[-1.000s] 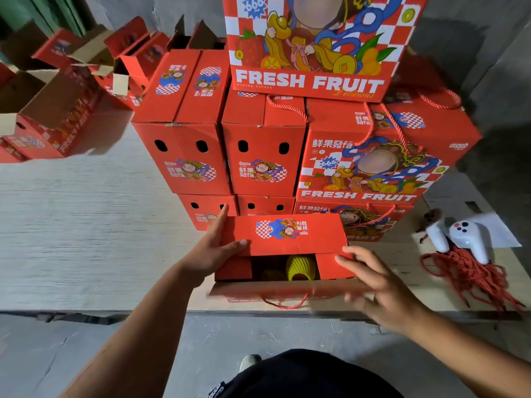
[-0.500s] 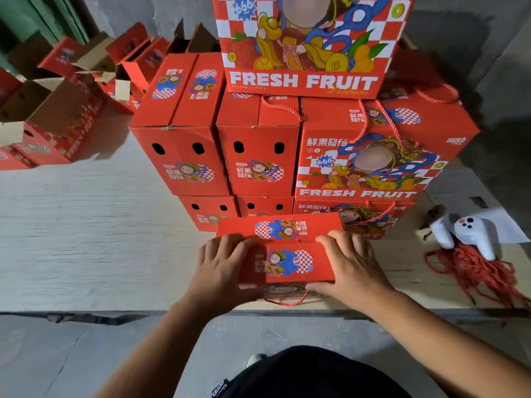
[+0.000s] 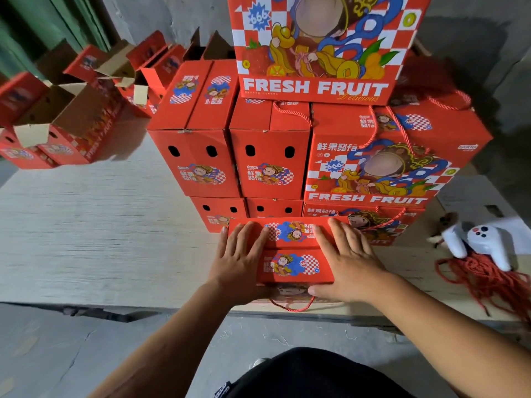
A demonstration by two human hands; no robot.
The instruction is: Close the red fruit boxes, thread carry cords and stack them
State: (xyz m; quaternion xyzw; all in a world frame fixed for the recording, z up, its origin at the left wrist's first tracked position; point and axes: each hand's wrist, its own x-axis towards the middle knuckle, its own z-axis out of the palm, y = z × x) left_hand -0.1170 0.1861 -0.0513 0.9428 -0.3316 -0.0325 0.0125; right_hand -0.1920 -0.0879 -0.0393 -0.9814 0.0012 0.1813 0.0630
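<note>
Head view: box (image 3: pixel 293 265) at desk (image 3: pixel 100 239) near edge, just before the stack (image 3: pixel 258 156); left hand (image 3: pixel 238 262) and right hand (image 3: pixel 349 262) flat on its lid flaps, fingers straight, clamped on nothing. Flaps likely to spring up if pressure lifts unevenly; cord (image 3: pixel 290 307) dangling at near side liable to snag.

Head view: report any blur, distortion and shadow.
Head view: wide-angle bending bows the table edge and leans the stacked boxes outward; open boxes at far left smear with blur; both hands and the front box stay sharp; soft shadow darkens the right wall.
</note>
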